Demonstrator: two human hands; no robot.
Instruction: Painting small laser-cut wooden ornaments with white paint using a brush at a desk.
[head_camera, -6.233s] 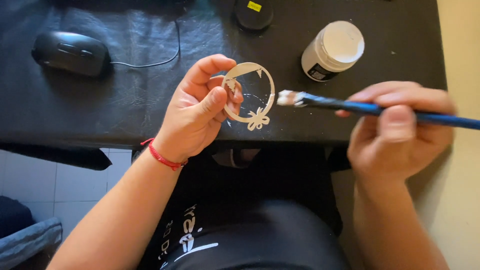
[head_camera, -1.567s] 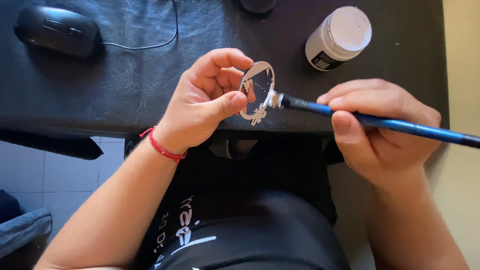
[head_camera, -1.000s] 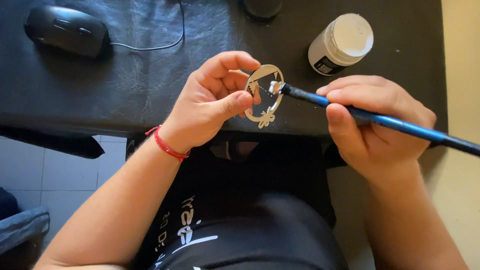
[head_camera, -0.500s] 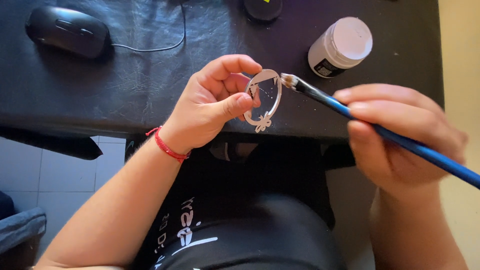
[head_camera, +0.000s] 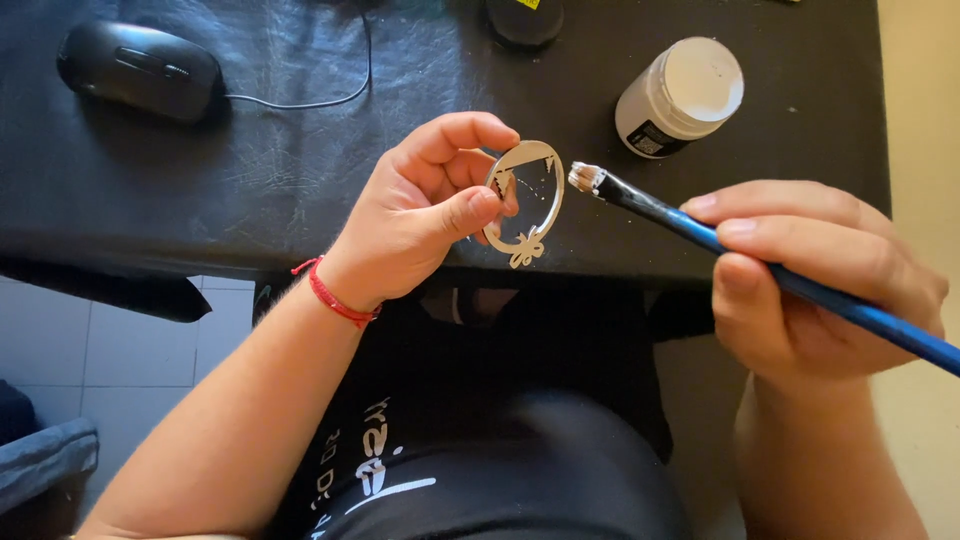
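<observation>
My left hand (head_camera: 425, 215) pinches a small pale ring-shaped cut-out ornament (head_camera: 527, 200) with a bow at its bottom, held above the front edge of the black table (head_camera: 250, 190). In my right hand (head_camera: 810, 275) is a blue-handled paintbrush (head_camera: 760, 270). Its whitish bristle tip sits just right of the ornament's upper rim, a small gap apart from it.
A white-lidded paint jar (head_camera: 680, 95) stands at the back right of the table. A black computer mouse (head_camera: 140, 68) with its cable lies at the back left. A dark round lid (head_camera: 525, 18) sits at the top edge. Tiled floor shows at lower left.
The brush tip has drawn back to the right, off the ornament's rim. My left hand has turned the ornament slightly and keeps it in the same place.
</observation>
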